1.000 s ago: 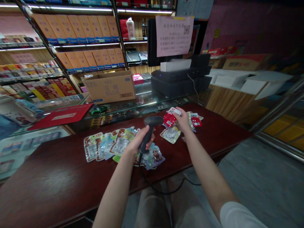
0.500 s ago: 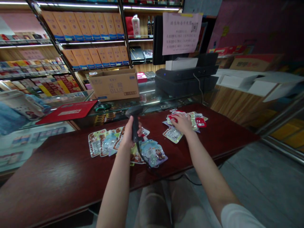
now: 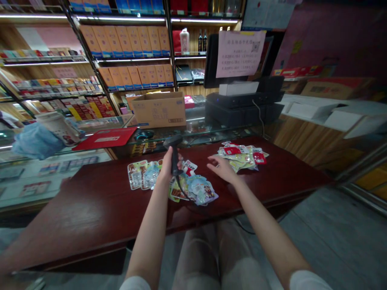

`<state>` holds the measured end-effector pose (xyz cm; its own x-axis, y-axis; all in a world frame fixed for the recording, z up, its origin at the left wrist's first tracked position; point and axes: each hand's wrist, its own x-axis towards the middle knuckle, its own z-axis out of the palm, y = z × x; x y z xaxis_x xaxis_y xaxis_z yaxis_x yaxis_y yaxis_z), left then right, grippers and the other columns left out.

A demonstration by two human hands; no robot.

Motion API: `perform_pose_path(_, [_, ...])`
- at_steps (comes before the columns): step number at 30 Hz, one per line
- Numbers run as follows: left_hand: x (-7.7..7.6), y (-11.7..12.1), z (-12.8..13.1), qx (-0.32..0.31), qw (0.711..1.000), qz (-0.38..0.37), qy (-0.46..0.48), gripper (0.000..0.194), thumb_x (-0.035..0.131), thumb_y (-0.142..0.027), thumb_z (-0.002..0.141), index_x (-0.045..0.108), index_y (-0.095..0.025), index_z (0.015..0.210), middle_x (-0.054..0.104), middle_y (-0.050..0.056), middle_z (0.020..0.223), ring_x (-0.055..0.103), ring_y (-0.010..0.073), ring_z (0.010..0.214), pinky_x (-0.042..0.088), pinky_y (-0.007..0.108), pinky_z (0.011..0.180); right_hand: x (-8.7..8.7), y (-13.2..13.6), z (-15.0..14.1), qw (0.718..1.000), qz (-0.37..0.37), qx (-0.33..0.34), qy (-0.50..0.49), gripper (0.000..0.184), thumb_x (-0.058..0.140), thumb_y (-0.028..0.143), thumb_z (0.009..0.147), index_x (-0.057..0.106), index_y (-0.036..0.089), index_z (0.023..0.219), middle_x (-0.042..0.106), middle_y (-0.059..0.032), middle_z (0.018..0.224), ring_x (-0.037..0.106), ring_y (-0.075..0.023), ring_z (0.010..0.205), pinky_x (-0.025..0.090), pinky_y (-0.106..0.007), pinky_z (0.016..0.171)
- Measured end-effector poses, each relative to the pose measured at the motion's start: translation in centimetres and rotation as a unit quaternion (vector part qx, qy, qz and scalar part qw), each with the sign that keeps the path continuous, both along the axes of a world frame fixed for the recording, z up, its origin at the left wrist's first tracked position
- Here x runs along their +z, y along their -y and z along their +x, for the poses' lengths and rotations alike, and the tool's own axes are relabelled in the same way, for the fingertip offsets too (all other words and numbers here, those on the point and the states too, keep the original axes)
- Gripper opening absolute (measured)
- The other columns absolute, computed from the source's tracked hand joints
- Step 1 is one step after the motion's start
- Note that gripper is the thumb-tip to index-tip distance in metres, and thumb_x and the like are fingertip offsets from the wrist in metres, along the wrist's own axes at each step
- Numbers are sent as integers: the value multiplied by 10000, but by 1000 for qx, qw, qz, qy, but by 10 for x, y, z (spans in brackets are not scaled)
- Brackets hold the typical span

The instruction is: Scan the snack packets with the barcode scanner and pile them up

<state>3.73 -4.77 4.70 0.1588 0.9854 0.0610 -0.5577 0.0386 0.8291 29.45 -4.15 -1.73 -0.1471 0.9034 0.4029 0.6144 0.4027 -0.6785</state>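
My left hand (image 3: 170,166) is wrapped round the grip of a black handheld barcode scanner (image 3: 173,155), held upright above the table. Its cable runs down over a spread of shiny snack pouches (image 3: 201,189), some of them behind my left hand and wrist. My right hand (image 3: 224,168) hovers over the table between the two groups of pouches, fingers apart and slightly curled; I see nothing in it. Just beyond it lies a heap of pouches (image 3: 244,158) in red, white and pale green, its near edge partly covered by my hand.
A dark red table (image 3: 105,201) spans the front. Behind it are a glass counter with a cardboard box (image 3: 159,110), a red folder (image 3: 105,137), and a monitor bearing a paper sign (image 3: 240,54). Shelves of orange boxes (image 3: 123,40) stand at the back.
My right hand has come off the right heap and drawn back toward the left. The pouch at that heap's near edge no longer shows. My left hand keeps the scanner. The view has shifted.
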Motion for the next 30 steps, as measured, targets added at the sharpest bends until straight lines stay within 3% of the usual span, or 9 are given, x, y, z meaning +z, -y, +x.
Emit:
perform_pose_path(2, [-1, 5, -6, 6, 1000, -5, 15, 499, 661, -637, 804, 539, -180, 961, 525, -67, 599, 413, 50, 379, 326, 168, 351, -6, 13, -24, 994, -83, 60, 30, 547, 768, 540, 688, 701, 226, 1130, 710, -104, 1077, 676, -268, 916, 538, -418, 853])
perform_pose_path(5, [-6, 15, -13, 14, 999, -12, 32, 490, 640, -644, 819, 539, -186, 963, 509, -70, 605, 393, 46, 382, 314, 167, 353, -9, 23, -46, 982, -126, 62, 126, 591, 882, 527, 512, 730, 204, 983, 716, -144, 1018, 669, -350, 976, 516, -452, 882])
perform_pose_path(8, [-14, 23, -18, 11, 999, -17, 42, 479, 616, -647, 835, 544, -190, 960, 491, -72, 602, 373, 45, 382, 299, 166, 353, -5, 22, -53, 970, -161, 30, 181, 571, 898, 516, 487, 704, 195, 917, 704, -167, 995, 658, -381, 1008, 505, -456, 892])
perform_pose_path(11, [-21, 26, -19, 2, 999, -12, 43, 468, 608, -642, 844, 544, -193, 958, 492, -71, 605, 375, 48, 391, 300, 168, 362, 0, 13, -50, 964, -181, -7, 192, 674, 912, 497, 450, 645, 180, 981, 668, -175, 1064, 637, -374, 1060, 498, -435, 896])
perform_pose_path(15, [-26, 24, -16, -18, 999, -14, 42, 468, 616, -645, 839, 537, -196, 945, 495, -74, 604, 383, 49, 391, 295, 171, 367, 2, 2, -36, 981, -167, -43, 90, 740, 901, 448, 461, 536, 203, 1057, 644, -97, 1038, 636, -289, 984, 494, -384, 861])
perform_pose_path(19, [-29, 22, -13, -34, 998, 0, 48, 482, 650, -641, 815, 523, -196, 949, 507, -73, 595, 396, 55, 383, 298, 173, 357, -3, -5, -22, 991, -82, -82, -72, 703, 883, 458, 440, 504, 226, 984, 626, -29, 997, 610, -241, 934, 478, -381, 880])
perform_pose_path(22, [-31, 20, -10, -60, 997, 16, 43, 510, 679, -645, 784, 522, -189, 950, 519, -69, 598, 404, 56, 381, 314, 173, 350, -7, -11, -14, 969, -41, -101, -222, 668, 865, 455, 465, 533, 227, 998, 643, -18, 994, 609, -226, 929, 478, -387, 888])
perform_pose_path(25, [-30, 18, -2, -94, 995, 32, 27, 535, 696, -655, 761, 524, -185, 947, 525, -65, 596, 413, 62, 375, 329, 182, 344, -4, -23, 0, 926, -42, -84, -365, 570, 830, 453, 509, 581, 222, 967, 676, -14, 939, 624, -211, 861, 498, -382, 840])
perform_pose_path(30, [-16, 13, 24, -138, 989, 49, -2, 548, 703, -646, 761, 526, -177, 982, 545, -56, 613, 438, 73, 381, 361, 202, 352, 8, -45, 32, 905, -14, -78, -418, 450, 831, 385, 509, 660, 199, 881, 714, -3, 804, 648, -197, 769, 522, -347, 755])
